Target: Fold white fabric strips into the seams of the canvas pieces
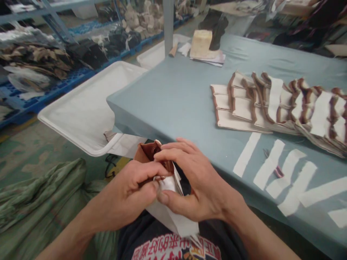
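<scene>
Close to my body, both hands grip a brown and off-white sewn fabric piece [146, 151] with a white strip [173, 218] hanging from it. My left hand [132, 191] pinches its near edge between thumb and fingers. Curved over the right side of the piece, my right hand [197, 180] has its thumb near my left thumb. The hands hide much of the piece. On the table to the right lie loose white strips [246, 154] and stacked rows of cream and brown fabric pieces [238, 119].
The blue-covered table [173, 97] has its edge just ahead of my hands. A white plastic bin [81, 108] stands left, above a green sack [54, 202]. A yellowish block [201, 43] rests on papers at the back. A small thread snipper [278, 171] lies among the strips.
</scene>
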Tool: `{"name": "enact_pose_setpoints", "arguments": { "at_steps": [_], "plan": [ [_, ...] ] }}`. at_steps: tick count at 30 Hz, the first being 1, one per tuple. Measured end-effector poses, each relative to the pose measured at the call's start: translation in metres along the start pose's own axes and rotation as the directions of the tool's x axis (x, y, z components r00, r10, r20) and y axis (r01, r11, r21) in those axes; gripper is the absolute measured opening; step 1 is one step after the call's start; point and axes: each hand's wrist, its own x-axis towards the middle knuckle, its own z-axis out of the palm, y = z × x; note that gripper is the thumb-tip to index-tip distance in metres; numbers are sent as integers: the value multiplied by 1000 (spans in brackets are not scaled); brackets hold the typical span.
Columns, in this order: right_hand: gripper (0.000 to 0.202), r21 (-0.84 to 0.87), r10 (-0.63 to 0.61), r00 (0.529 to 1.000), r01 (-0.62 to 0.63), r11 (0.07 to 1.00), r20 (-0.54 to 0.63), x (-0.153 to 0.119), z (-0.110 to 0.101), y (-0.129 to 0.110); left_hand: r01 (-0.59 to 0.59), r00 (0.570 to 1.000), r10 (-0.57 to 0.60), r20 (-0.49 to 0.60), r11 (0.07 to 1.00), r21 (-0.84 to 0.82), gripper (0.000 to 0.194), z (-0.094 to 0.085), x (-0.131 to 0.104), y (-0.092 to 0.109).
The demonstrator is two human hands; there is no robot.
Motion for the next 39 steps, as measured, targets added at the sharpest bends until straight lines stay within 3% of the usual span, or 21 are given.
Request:
{"name": "enact_pose_setpoints", "arguments": {
  "at_steps": [3,5,12,17,21,24,27,30,32,36,39],
  "plan": [
    [14,-85,-32,994,41,996,106,9,-2,9,4,999,2,-49,994,110,21,-2,-6,0],
    [19,-95,-19,988,34,995,155,10,-1,13,22,997,-12,-80,992,125,15,-1,-9,-2],
    [20,-51,195,947,-188,981,254,14,-1,9,-27,987,60,-152,977,212,15,3,-8,-7],
    [15,-148,225,952,-197,969,207,16,7,7,-119,967,187,-172,932,342,16,3,-8,-15],
    [13,36,268,949,-277,960,167,10,18,9,-274,909,375,-184,867,416,18,6,-10,-30],
    [12,291,366,902,-422,858,229,4,27,13,-405,831,523,-189,801,440,24,11,-10,-45],
    [16,541,441,829,-559,628,345,-3,34,14,-513,774,606,-183,769,381,31,16,-9,-57],
    [22,708,454,789,-592,385,413,-8,41,15,-583,728,662,-178,735,346,36,21,-8,-64],
    [22,773,479,778,-573,274,407,-11,46,17,-591,699,692,-182,702,398,37,24,-6,-68],
    [18,792,566,728,-576,200,387,-14,56,21,-581,660,723,-204,663,472,35,33,-2,-78],
    [18,761,573,736,-587,276,360,-17,52,20,-585,671,710,-214,684,436,35,38,-2,-80]
  ]
}}
